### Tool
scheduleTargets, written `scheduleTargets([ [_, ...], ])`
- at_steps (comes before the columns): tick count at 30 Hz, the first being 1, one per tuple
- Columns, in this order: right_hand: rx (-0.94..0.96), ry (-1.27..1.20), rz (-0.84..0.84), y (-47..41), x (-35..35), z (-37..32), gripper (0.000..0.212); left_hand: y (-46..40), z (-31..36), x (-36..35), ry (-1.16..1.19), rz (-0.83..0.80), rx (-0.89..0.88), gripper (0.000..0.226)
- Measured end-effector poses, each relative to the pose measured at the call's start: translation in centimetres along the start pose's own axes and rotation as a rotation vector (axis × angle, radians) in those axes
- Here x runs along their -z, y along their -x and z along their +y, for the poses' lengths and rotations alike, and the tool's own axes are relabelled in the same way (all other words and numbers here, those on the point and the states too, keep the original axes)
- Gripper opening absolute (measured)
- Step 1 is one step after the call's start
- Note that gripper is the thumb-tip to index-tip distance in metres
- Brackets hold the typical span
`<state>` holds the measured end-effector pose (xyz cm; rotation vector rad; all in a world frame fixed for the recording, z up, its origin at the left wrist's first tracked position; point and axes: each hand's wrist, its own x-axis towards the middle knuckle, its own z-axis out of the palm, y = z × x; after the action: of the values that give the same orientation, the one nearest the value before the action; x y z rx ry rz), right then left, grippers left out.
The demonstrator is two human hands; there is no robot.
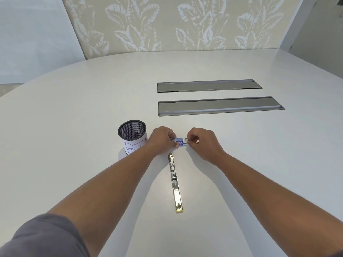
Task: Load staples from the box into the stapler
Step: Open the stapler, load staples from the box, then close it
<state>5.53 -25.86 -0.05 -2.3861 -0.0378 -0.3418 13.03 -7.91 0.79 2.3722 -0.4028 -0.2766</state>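
Note:
A small blue and white staple box [179, 141] is held just above the white table between both hands. My left hand [161, 139] grips its left end. My right hand [203, 141] pinches the inner tray at its right end, and that tray sticks out a little from the sleeve. The stapler [174, 181] lies folded out flat on the table just below the box, metal channel facing up, its yellow end nearest me. No staples are visible in the frame.
A black mesh cup [132, 135] with a paper label stands left of my left hand. Two grey recessed cable hatches [219, 107] lie in the table beyond the hands. A patterned wall panel rises behind the table's curved far edge.

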Motion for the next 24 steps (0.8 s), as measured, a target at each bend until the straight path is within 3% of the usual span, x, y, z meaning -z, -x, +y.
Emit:
scheduleTargets([
  [6, -0.180, -0.338, 0.037, -0.2, 0.7, -0.2, 0.022, 0.0, -0.1, 0.0, 0.008, 0.000, 0.003, 0.030],
  [10, -0.284, -0.521, -0.186, -0.1, 1.6, -0.5, 0.022, 0.0, -0.2, 0.0, 0.012, 0.005, -0.003, 0.032],
  [14, -0.305, -0.391, -0.369, 0.3, 1.5, -0.7, 0.020, 0.0, -0.2, -0.1, 0.022, 0.003, -0.010, 0.032],
  [21, -0.286, -0.198, -0.324, 0.0, 0.8, -0.8, 0.019, 0.0, -0.4, -0.2, 0.016, 0.016, -0.022, 0.033],
  [24, -0.272, -0.236, -0.269, 0.0, 0.8, -0.5, 0.018, 0.1, -0.5, -0.1, 0.017, 0.019, -0.012, 0.032],
])
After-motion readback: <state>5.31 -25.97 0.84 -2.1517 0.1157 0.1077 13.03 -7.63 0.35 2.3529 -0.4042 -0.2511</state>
